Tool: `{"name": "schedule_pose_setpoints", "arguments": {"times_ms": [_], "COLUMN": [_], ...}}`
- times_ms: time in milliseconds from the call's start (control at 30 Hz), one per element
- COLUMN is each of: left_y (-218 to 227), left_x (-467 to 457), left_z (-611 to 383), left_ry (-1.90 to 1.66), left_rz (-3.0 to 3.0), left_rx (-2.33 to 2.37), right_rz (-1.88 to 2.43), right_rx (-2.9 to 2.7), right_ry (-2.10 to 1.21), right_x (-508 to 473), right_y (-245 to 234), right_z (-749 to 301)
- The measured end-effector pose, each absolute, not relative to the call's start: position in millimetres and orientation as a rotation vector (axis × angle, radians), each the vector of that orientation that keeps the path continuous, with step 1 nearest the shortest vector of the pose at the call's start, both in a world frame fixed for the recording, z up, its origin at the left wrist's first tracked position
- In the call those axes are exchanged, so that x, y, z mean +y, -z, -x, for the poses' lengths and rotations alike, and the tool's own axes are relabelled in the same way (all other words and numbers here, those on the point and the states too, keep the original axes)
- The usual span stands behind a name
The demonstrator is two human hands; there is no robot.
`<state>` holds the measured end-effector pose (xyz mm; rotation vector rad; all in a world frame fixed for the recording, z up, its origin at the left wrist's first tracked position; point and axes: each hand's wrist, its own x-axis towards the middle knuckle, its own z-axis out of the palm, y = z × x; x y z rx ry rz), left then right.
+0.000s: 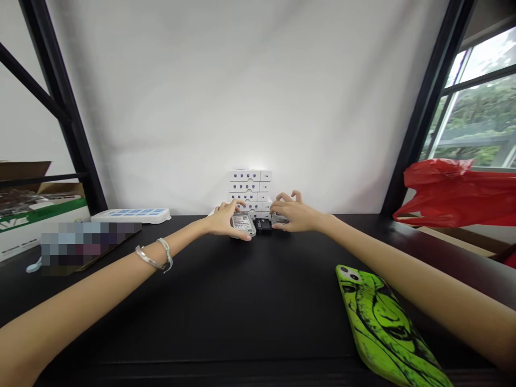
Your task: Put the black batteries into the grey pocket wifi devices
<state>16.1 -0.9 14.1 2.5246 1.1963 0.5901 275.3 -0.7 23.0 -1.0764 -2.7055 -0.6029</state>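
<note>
Green phone, five o'clock; my left fingers clamped on silver drive, right fingers curled at second drive, hold unclear; one brush could topple box stack, twelve o'clock.

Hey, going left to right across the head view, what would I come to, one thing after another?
Box with a green band, white power strip, left hand gripping a silver drive, black block, right hand, green-cased phone, red plastic bag.
</note>
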Motion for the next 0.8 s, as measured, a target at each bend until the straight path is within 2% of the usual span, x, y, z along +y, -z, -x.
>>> {"name": "schedule_pose_setpoints", "arguments": {"times_ms": [200,500,800], "left_y": [-1.8,16.8,19.7], "left_x": [-55.4,-64.2,-65.8], "left_z": [-27.2,-29.9,-30.6], "left_ry": [-0.417,-0.548,-0.519], "left_rz": [-2.517,-2.406,-2.41], "left_rx": [0.913,0.928,0.963], "right_rz": [1.027,1.409,1.417], "right_rx": [-2.887,-2.801,-2.703], "right_ry": [0.555,0.121,0.06], "right_x": [6.6,6.4,4.3], "right_y": [-13.2,-16.0,-15.4], "right_z": [-248.4,-249.6,-248.5]}}
